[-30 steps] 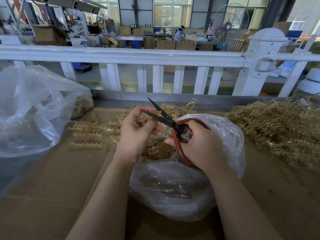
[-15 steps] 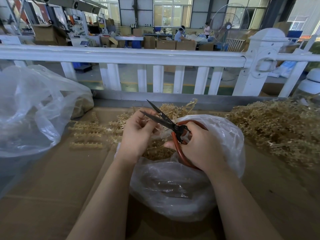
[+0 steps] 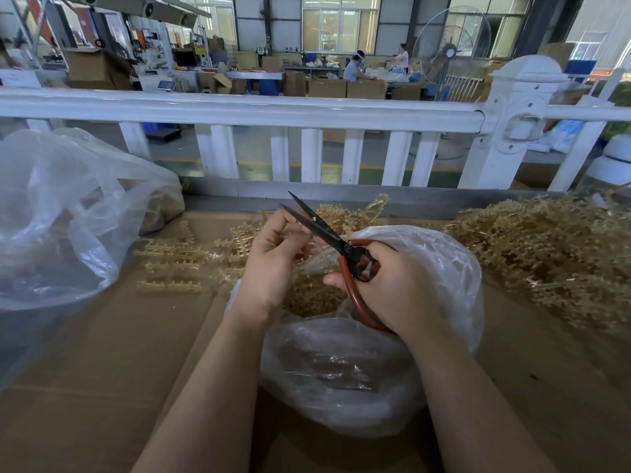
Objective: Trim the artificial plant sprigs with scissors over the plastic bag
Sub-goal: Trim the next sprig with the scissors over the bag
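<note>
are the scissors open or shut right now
Open: the scissors' two black blades spread in a narrow V beside the left hand.

The scissors (image 3: 336, 242) have dark blades and red-orange loop handles; the blades are open and point up and to the left, above the plastic bag (image 3: 433, 268). This clear, crumpled bag sits near the middle of the cardboard worktop (image 3: 102, 370), its mouth open, with tan cut pieces (image 3: 309, 297) inside. Tan sprigs (image 3: 170, 268) lie in rows left of it, and a big heap (image 3: 546, 254) fills the right edge.
</note>
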Demonstrator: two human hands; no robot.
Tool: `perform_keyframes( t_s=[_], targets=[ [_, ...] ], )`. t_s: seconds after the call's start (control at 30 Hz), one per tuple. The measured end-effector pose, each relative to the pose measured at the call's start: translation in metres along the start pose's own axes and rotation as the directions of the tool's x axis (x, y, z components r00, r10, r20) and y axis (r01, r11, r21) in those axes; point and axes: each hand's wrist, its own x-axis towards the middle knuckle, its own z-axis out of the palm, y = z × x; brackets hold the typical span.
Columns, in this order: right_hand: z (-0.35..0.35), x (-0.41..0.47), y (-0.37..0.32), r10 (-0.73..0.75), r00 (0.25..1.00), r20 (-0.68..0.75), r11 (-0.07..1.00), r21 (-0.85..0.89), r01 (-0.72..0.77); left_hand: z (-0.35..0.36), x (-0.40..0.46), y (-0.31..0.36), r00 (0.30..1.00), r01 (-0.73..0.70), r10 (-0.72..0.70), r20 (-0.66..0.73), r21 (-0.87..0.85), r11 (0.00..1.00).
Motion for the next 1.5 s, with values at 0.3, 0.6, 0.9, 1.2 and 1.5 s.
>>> perform_keyframes(
  t_s=[0.3, 0.6, 0.9, 1.2, 1.5],
  targets=[
    [0.001, 0.001, 0.001, 0.006, 1.000, 0.013, 0.999, 0.037, -0.007, 0.000, -0.001, 0.004, 0.999, 0.013, -0.012, 0.038, -0.029, 0.999],
    [-0.001, -0.001, 0.000, -0.013, 1.000, -0.027, 0.999, 0.049, 0.014, -0.001, 0.000, 0.003, 0.999, 0.034, -0.033, 0.023, -0.021, 0.999],
    [0.000, -0.001, 0.000, 0.048, 0.998, -0.029, 0.982, 0.186, -0.042, -0.002, -0.001, 0.006, 0.987, 0.153, -0.158, -0.031, -0.126, 0.980],
    [-0.008, 0.004, -0.004, 0.193, 0.978, 0.079, 0.824, 0.529, -0.205, -0.001, 0.000, 0.011, 0.972, 0.212, -0.229, -0.047, -0.234, 0.949],
    [-0.004, 0.002, -0.012, 0.160, 0.968, 0.195, 0.793, 0.558, -0.244, 0.004, -0.002, 0.013, 0.962, 0.240, -0.265, -0.061, -0.268, 0.933]
  ],
)
